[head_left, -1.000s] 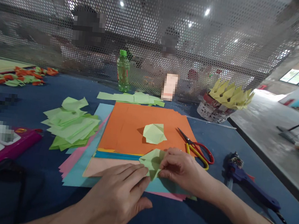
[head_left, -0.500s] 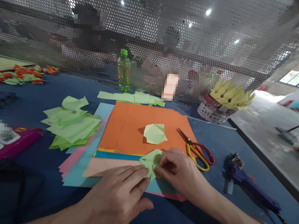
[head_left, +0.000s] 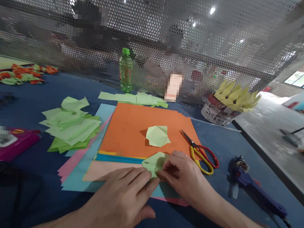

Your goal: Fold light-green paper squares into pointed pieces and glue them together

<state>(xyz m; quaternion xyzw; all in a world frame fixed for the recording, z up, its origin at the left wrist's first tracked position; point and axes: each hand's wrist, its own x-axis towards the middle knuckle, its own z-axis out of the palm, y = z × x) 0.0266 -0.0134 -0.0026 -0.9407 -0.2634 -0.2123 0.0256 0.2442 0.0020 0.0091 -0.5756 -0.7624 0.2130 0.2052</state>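
Note:
A small piece of light green paper point(head_left: 155, 160), folded at its edges, lies on the front part of a stack of coloured sheets. Flat fingers of my left hand point(head_left: 130, 190) press on its lower left edge, thumb held apart. My right hand point(head_left: 180, 170) pinches the right side of the same piece between thumb and fingers, hiding that edge. Just beyond it, another folded green paper piece point(head_left: 157, 135) rests on the orange sheet point(head_left: 137, 127). Red-and-yellow-handled scissors point(head_left: 202, 154) lie right of that piece, close to my right hand.
Loose green paper squares point(head_left: 70, 126) are piled at left, near a magenta-and-white device point(head_left: 9, 147). Behind the stack are green strips point(head_left: 132, 99) and a green bottle point(head_left: 126, 72). At right are a blue glue gun point(head_left: 257, 192) and a yellow-pointed paper basket point(head_left: 216, 111).
My right fingertips have shifted slightly left and inward along the green paper. My left index finger has slid right, close to the right fingertips. The view has shifted a little.

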